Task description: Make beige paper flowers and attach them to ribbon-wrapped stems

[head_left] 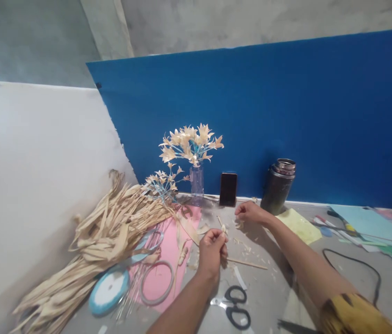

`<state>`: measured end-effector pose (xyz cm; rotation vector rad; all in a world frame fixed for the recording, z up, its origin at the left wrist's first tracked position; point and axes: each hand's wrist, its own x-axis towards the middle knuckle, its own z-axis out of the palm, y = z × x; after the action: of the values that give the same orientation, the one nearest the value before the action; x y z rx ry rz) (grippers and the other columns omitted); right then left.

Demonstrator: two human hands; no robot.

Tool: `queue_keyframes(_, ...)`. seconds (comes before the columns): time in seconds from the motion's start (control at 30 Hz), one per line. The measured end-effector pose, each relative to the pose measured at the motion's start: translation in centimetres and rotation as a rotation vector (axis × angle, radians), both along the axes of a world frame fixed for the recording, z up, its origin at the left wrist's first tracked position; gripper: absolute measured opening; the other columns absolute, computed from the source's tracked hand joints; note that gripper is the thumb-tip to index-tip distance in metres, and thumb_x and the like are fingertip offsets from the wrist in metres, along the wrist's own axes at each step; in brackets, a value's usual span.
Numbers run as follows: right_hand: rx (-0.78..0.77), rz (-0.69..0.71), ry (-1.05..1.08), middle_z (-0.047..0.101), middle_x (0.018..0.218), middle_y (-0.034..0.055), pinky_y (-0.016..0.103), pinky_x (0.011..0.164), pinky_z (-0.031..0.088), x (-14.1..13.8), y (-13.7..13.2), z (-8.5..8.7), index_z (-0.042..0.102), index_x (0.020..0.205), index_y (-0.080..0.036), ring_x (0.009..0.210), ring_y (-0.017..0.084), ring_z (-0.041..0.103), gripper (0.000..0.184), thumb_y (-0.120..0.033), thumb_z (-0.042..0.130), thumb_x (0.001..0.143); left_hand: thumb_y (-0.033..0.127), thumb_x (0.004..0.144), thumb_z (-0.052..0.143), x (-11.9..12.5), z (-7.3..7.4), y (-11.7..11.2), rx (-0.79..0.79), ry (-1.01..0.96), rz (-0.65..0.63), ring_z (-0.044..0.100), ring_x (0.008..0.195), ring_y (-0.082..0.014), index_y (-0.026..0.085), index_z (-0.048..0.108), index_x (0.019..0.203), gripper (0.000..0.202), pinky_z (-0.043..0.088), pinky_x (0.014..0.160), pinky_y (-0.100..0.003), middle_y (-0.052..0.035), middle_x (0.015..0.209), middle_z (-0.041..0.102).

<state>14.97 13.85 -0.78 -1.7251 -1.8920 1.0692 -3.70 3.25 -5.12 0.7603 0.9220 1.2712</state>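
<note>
Our 1 head-worn view, facing forward and down, our left hand and right hand at close range, table below, blue board farther back.

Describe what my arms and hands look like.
Your left hand and right hand are ungloved, with no watch or bracelet in view. A yellow sleeve with dark patches covers part of the right arm; the visible left forearm is bare.

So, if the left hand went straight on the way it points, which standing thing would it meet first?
Probably the upright phone before the blue board, though depth is unclear and the left hand might pass just beside it.
</note>
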Motion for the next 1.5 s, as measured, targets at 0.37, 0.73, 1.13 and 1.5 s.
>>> queue_keyframes(0.37,0.075,-0.285,0.491,0.064,0.058,-0.0010,0.023,0.048,0.036,-1.5,-8.0,-1.6,0.070,0.070,-0.016,0.052,0.010,0.051,0.022,-0.030,0.080,0.057,0.031,0.060,0.090,1.2,0.9,-1.2,-0.026,-0.247,-0.109,0.065,0.066,-0.0115,0.014,0.061,0.076,0.037,0.047,0.056,-0.021,-0.0069,0.086,0.072)
queue_keyframes(0.73,0.200,-0.568,0.635,0.067,0.066,0.0028,0.025,0.051,0.045,-1.4,-7.5,-3.1,0.068,0.079,-0.017,0.058,0.015,0.060,0.030,-0.038,0.077,0.060,0.019,0.066,0.087,1.0,0.1,0.4,-0.155,-0.363,-0.125,0.072,0.095,-0.0225,0.017,0.055,0.075,0.033,0.055,0.084,-0.033,-0.0117,0.101,0.074)
queue_keyframes(1.13,0.238,-0.208,0.555,0.067,0.073,-0.0002,0.028,0.059,0.045,-2.2,-9.9,-1.7,0.069,0.092,-0.018,0.062,0.015,0.057,0.031,-0.033,0.073,0.066,0.025,0.066,0.084,1.0,0.7,-0.1,-0.119,-0.235,-0.166,0.061,0.058,-0.0105,0.015,0.059,0.077,0.029,0.046,0.052,-0.020,-0.0014,0.069,0.064)
queue_keyframes(1.5,0.115,-0.078,0.495,0.069,0.065,0.0047,0.026,0.052,0.043,-1.5,-10.4,-0.9,0.069,0.077,-0.017,0.060,0.018,0.062,0.041,-0.057,0.059,0.081,0.026,0.068,0.082,1.2,1.1,-0.2,0.012,-0.036,0.012,0.055,0.051,-0.0080,0.016,0.060,0.077,0.026,0.040,0.052,-0.018,0.0018,0.056,0.061)
